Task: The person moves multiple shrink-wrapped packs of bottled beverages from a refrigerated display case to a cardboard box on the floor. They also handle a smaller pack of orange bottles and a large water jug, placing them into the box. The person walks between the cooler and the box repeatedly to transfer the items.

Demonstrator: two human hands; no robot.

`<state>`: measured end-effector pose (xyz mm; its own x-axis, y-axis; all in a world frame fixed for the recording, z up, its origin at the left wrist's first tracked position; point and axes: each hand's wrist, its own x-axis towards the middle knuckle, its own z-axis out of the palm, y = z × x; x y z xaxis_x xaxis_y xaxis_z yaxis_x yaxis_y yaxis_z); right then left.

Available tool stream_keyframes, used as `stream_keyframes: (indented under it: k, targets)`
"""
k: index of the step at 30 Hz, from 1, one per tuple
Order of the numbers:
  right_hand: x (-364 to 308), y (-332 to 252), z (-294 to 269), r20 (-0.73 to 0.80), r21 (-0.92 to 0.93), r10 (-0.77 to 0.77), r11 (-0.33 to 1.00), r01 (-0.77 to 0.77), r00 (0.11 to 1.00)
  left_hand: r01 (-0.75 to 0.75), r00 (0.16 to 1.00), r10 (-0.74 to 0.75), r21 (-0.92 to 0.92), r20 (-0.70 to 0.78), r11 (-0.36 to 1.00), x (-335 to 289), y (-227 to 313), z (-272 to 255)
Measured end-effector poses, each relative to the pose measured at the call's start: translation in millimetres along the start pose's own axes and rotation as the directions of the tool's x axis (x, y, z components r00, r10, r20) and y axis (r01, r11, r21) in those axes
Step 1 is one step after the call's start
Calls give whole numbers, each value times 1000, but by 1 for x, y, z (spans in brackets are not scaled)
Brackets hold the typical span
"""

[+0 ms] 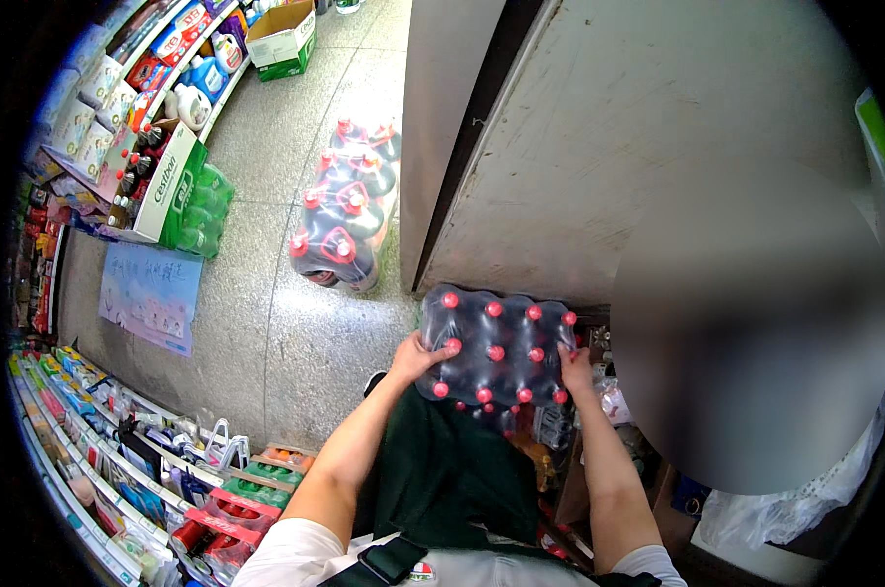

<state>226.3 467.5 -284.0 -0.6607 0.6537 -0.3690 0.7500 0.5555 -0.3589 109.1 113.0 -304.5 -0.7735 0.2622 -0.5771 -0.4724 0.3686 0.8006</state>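
A shrink-wrapped pack of dark cola bottles (509,335) with red caps is between my two hands, in front of my dark green apron. My left hand (418,359) grips the pack's left side, thumb on the wrap near a cap. On the opposite side my right hand (575,370) is closed on the wrap, its thumb on top. Under the near edge of this pack more red-capped bottles (491,419) show in part. The undersides of both hands are hidden.
Another wrapped cola pack (345,210) stands on the tiled floor ahead. A carton of bottles (159,186) and a green bottle pack (208,210) sit at the left by shelves. A pale metal panel (540,157) rises just beyond my pack. Drink packs (232,519) stand lower left.
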Motion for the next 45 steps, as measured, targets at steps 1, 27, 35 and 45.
stream_keyframes:
  k: [1,27,35,45]
  targets:
    - [2,-1,1,-20,-37,0,999,-1,1000,-7,1000,7,8,9,1000,5,1,2]
    - [-259,59,-55,395,-54,-361,909,413,845,98,989,-146,689,11,718,-259,-87,-108]
    - [-365,229,-47,604,-154,161,985,-84,780,-74,917,-308,868,252,490,-332,-108,-127]
    - [-432,306,70,193,376,476,772,-513,858,-340,897,-157,871,414,354,-163,22,-135]
